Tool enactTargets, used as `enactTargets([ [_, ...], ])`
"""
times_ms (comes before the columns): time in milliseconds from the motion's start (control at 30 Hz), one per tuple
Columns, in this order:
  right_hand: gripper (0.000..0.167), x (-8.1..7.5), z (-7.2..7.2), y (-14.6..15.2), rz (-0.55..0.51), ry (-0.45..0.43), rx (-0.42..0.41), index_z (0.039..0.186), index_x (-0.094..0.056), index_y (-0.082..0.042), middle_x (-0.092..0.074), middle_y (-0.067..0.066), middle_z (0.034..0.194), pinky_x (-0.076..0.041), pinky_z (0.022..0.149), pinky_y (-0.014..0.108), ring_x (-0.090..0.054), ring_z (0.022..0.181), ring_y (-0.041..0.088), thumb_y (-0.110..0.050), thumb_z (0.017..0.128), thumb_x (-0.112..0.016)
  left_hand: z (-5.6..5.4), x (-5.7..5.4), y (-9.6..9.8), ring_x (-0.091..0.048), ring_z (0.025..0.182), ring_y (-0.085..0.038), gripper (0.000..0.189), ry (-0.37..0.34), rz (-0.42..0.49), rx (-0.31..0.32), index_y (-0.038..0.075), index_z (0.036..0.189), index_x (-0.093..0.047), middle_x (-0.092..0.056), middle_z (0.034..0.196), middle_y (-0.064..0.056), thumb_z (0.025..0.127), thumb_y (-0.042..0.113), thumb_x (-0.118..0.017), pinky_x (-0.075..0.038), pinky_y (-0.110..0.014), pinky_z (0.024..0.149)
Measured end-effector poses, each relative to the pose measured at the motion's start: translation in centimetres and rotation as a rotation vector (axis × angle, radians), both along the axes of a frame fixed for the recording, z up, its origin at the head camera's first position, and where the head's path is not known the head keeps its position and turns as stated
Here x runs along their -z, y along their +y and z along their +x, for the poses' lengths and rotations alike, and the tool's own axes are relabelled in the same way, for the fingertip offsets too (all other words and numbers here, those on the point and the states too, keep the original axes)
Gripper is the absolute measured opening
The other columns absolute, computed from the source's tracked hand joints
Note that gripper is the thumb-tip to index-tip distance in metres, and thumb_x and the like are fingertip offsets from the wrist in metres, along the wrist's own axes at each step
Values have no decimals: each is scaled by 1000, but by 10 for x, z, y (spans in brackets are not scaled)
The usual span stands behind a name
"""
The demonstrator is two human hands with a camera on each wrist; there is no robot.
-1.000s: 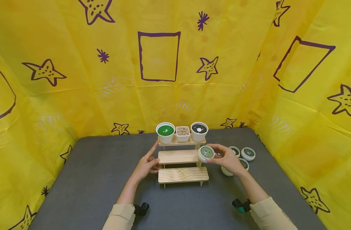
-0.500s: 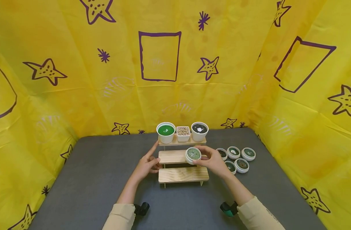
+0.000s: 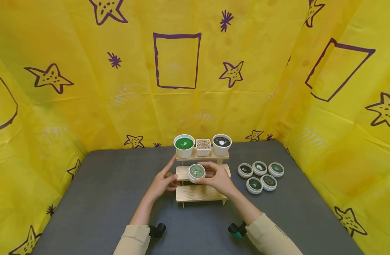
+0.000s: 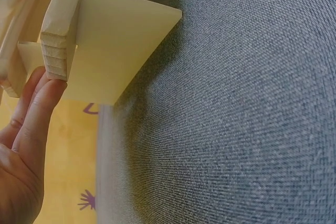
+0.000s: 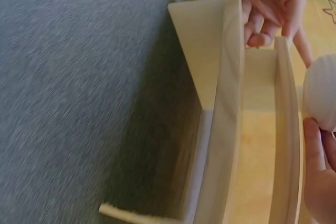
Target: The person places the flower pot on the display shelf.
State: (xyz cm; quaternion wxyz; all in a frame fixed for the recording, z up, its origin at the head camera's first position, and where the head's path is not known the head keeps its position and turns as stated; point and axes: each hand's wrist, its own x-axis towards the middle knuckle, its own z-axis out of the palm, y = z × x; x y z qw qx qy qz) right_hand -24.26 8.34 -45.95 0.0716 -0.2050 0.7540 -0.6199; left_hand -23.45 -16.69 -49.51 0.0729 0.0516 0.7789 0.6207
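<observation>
My right hand (image 3: 218, 179) pinches a small white round bowl (image 3: 196, 172) with speckled green contents between thumb and fingers. It overlaps the middle step of a three-step wooden stand (image 3: 202, 193). The bowl's ridged white side (image 5: 321, 92) shows just above the shelf edge in the right wrist view. At the stand's left end, my left hand (image 3: 161, 184) has its index finger stretched up to the top step and its thumb at the end of the middle step. Fingertips (image 4: 55, 88) touch a shelf end in the left wrist view.
On the top step stand a white cup of green contents (image 3: 184, 143), a square dish of tan bits (image 3: 203, 147) and a cup of dark contents (image 3: 222, 144). Several small white bowls (image 3: 254, 186) sit on the grey table right of the stand. Yellow cloth (image 3: 134, 113) hangs behind.
My right hand has carried the small bowl leftward, from the right end of the middle step toward its left part. The left hand has stayed at the stand.
</observation>
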Motion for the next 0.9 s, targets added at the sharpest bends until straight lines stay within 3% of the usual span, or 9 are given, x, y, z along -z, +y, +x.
enactTargets([
  [267,58,-1,-2,-18,8,-26,20,130,-61,-7,-65,18,128,-58,95,29,-67,113,28,-12,77,-84,0,-1,-1,-72,78,-23,73,2,-7,4,43,155,-24,-64,88,-30,97,17,-60,-63,-46,71],
  [533,55,3,-5,-31,-1,2,89,126,-65,-10,-69,16,121,-59,93,32,-69,109,28,-13,75,-86,0,0,-1,-71,76,-22,73,-10,13,-1,42,155,-23,-64,84,-24,98,17,-59,-63,-50,74],
  [900,54,3,-5,-38,14,11,148,122,-67,-13,-72,12,117,-60,90,32,-70,105,23,-15,72,-87,-3,3,-2,-72,78,-26,73,-33,16,11,37,157,-22,-61,84,-30,98,11,-57,-61,-55,77],
])
